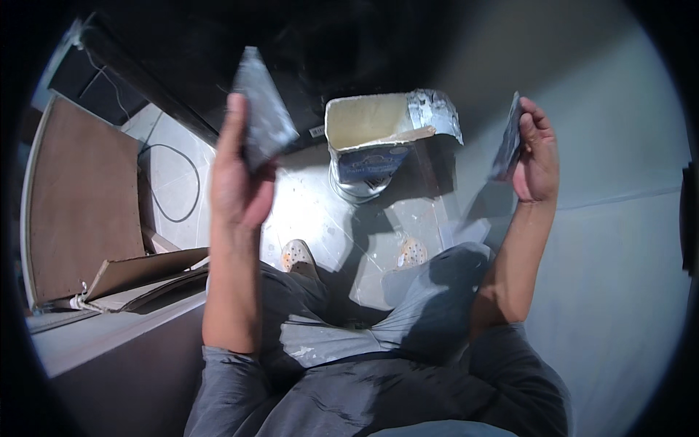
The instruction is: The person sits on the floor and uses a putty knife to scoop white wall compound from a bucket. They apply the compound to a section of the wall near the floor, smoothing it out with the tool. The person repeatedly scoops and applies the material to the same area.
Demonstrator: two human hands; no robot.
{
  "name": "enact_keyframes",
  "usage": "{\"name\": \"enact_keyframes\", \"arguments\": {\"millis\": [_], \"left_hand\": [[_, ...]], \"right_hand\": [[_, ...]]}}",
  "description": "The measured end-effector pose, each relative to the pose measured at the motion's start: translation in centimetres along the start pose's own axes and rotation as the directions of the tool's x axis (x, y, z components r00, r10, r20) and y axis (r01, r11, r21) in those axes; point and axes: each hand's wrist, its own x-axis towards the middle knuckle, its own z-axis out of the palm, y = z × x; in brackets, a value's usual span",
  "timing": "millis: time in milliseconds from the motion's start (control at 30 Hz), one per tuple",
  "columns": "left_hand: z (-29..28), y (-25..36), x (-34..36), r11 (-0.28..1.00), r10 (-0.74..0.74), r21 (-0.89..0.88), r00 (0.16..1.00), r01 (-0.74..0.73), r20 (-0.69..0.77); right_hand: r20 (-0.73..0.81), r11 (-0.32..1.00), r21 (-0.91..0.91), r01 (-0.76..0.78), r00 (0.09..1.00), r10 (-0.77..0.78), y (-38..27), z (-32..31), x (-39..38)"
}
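My left hand (237, 186) is closed on a flat grey putty spreader (268, 116), a thin plate with pale smears on its face, raised to the left of the open tin. Over at the right, close to the pale wall, my right hand (539, 164) grips a second thin putty spreader (507, 142), seen almost edge-on. Between and beyond the hands stands a box-shaped tin (371, 164) with its top cut open and ragged metal folded outward. Its inner walls look cream; its bottom is hidden. Neither hand touches the tin.
A round bucket (357, 192) shows under the tin. The pale wall (611, 269) runs along my right. To my left are a brown board (87, 197), folded cardboard (138, 275) and a dark cable (195, 178) on the tiled floor. A dark panel (306, 58) rises ahead.
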Motion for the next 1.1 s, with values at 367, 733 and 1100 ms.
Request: {"name": "enact_keyframes", "arguments": {"millis": [367,733,1100], "left_hand": [[-2.4,-1.0,2.8,0.977,-0.14,-0.153,0.988,0.148,0.059],[-5.3,0.1,8.8,0.95,-0.175,-0.078,0.721,0.304,0.671],[-5.1,1.1,3.6,0.976,-0.135,0.21,0.927,0.063,0.349]], "right_hand": [[0.086,0.981,-0.07,-0.18,0.979,0.185,2.2,-0.2,1.0],[0.266,0.969,-0.241,0.05,0.964,0.016,1.2,4.6,-0.2],[0.368,0.979,-0.099,0.179,0.92,-0.131,5.4,11.3,-11.1]]}}
